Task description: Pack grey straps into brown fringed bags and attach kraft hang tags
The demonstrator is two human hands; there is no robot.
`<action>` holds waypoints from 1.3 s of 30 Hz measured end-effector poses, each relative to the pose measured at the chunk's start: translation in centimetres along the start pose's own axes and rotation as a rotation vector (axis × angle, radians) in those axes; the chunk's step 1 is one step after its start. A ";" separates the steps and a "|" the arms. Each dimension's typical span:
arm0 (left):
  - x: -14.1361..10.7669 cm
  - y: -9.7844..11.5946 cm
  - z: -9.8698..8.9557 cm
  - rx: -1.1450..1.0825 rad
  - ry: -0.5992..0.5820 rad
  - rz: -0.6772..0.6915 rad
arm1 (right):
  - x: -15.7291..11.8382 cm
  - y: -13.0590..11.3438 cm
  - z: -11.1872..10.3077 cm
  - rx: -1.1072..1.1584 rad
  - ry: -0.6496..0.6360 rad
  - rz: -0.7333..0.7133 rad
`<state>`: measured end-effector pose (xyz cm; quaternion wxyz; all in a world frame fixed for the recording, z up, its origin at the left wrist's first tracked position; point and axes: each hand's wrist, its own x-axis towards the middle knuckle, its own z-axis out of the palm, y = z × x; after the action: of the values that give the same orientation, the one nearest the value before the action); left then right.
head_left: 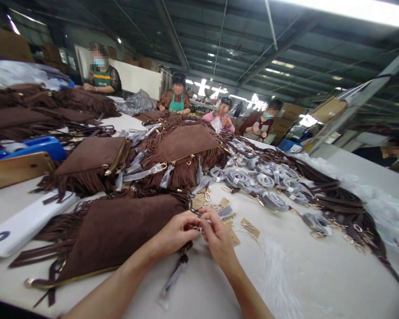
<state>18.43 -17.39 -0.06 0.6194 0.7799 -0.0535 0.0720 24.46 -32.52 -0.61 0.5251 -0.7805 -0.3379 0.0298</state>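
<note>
My left hand (181, 231) and my right hand (215, 228) meet at the right end of a brown fringed bag (123, 230) lying on the table. The fingers of both are pinched together around something small at the bag's metal fitting, too small to make out. Below them a dark tassel in a clear plastic sleeve (173, 279) hangs down onto the tabletop. Brown paper tags (250, 227) with pale strings lie just beyond my right hand. A bundle of thin white strings (277, 274) rests to its right.
More fringed bags (189, 141) are piled ahead. Wrapped coiled straps (237, 178) and brown straps (339, 197) spread to the right. At left are a phone (18, 170), a blue object (46, 147) and a white box (26, 221). Several people sit across the table.
</note>
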 end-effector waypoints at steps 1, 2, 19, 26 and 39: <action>0.0 0.0 0.2 -0.004 0.009 0.002 | 0.0 0.0 0.1 0.028 0.001 0.005; 0.1 0.0 0.3 -0.010 0.033 -0.006 | 0.0 0.0 0.1 0.063 0.000 0.011; 0.4 0.1 0.0 -0.183 0.213 -0.093 | -0.1 0.0 0.4 -0.057 -0.087 -0.025; 0.5 0.0 0.0 -0.253 0.252 -0.107 | 0.0 0.2 0.3 0.064 -0.125 0.069; -0.3 -0.6 -0.6 0.086 0.085 -0.025 | 0.0 0.9 -0.4 0.047 -0.115 0.119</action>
<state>18.17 -16.68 -0.53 0.5877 0.8028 -0.0141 0.0996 25.03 -33.02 -1.21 0.5203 -0.7836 -0.3200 0.1137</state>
